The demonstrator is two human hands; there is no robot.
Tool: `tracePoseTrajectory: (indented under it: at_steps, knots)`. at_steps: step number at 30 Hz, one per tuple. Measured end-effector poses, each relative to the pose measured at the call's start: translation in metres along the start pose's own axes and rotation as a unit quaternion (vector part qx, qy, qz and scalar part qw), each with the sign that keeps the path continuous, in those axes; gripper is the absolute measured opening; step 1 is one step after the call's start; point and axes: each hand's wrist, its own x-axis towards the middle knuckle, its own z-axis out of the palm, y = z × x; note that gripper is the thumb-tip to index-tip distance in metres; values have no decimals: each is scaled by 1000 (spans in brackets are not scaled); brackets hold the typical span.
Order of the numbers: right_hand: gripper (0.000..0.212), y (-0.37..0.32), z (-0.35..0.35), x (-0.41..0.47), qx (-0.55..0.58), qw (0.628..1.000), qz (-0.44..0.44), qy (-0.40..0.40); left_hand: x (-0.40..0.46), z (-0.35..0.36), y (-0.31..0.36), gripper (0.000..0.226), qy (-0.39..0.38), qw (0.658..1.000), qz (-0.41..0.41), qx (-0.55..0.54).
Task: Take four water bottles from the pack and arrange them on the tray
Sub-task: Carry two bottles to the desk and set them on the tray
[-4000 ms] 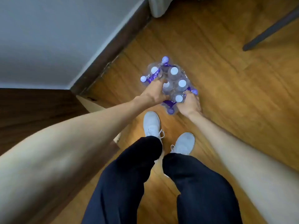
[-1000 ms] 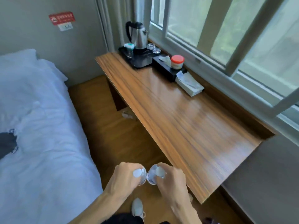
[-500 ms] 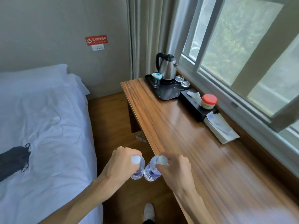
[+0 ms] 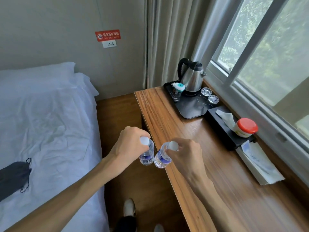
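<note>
Hands (image 4: pixel 128 144) gripping bottles (image 4: pixel 147 153), wooden desk (image 4: pixel 209 164)

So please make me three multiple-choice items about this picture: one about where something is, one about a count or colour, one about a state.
1. Where does the kettle stand?
A. On the black tray at the far end of the desk
B. On the bed
C. On the floor

2. How many water bottles are the hands holding in total?
A. One
B. Two
C. Four

3. What is the state of the bottle in the right hand?
A. Standing on the tray
B. Lying on the bed
C. Gripped near its cap, tilted, at the desk's near edge

Answers:
1 A: the steel kettle sits on the tray by the window.
2 B: the left hand holds the left bottle and the right hand holds the right bottle.
3 C: the fingers close around its neck and it leans, not set down.
</note>
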Motion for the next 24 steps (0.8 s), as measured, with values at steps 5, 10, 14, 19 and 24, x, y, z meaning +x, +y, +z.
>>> tracePoseTrajectory:
  at_steps: [5, 10, 14, 19, 24]
  knots:
    - [16, -26, 31, 53, -5, 999, 29, 21, 68, -14, -31, 34, -14, 1000, 26, 5]
    - [7, -47, 56, 103, -18, 996, 65, 61, 132, -27, -52, 38, -40, 997, 65, 3]
    - [17, -58, 62, 136, -12, 992, 87, 87, 182, -32, -64, 39, -66, 995, 81, -2]
    - [15, -57, 70, 182, 1, 984, 134, 115, 246, -24, -70, 38, -106, 987, 122, 2]
    - [15, -44, 78, 229, -6, 972, 193, 133, 309, -9, -65, 32, -125, 978, 165, 6]
